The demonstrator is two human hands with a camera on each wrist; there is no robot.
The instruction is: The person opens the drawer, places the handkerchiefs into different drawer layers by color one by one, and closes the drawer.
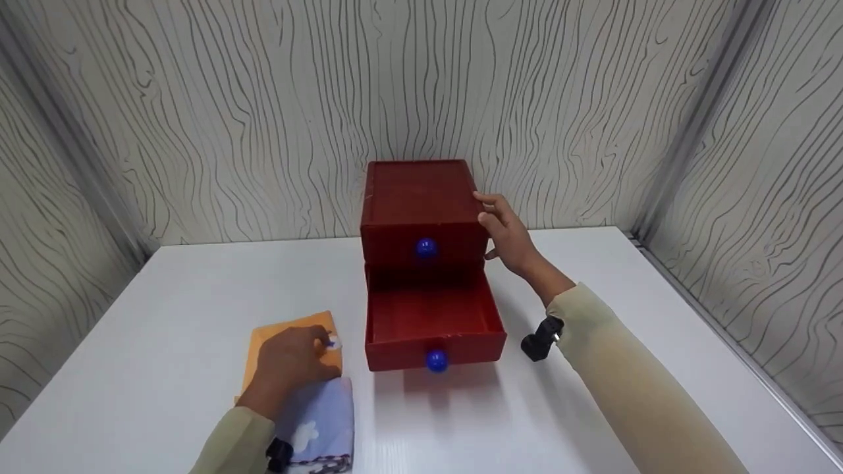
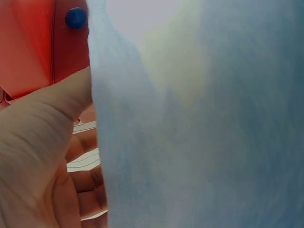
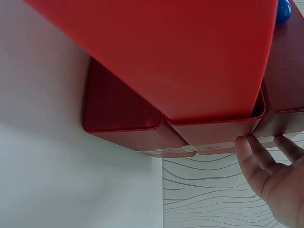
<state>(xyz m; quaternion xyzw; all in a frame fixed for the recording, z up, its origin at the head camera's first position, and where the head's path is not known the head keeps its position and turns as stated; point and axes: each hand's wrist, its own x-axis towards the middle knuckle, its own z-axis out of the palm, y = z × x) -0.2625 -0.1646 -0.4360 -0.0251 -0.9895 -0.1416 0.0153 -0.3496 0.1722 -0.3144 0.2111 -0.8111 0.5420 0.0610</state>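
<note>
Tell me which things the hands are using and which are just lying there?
In use:
left hand on folded orange cloth
right hand on red two-drawer wooden box
open bottom drawer

Just lying about:
folded blue patterned cloth
white table

The red drawer box (image 1: 421,210) looks like smooth, matt plastic, its blue knobs (image 1: 436,360) glossy. The folded cloths (image 1: 316,401) are soft, matt fabric. The white desk (image 1: 164,342) is smooth, faintly sheened; the walls (image 1: 230,99) carry a wood-grain print.

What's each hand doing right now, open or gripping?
Left hand: gripping the folded cloth.
Right hand: open, fingers resting against the red drawer box.
</note>
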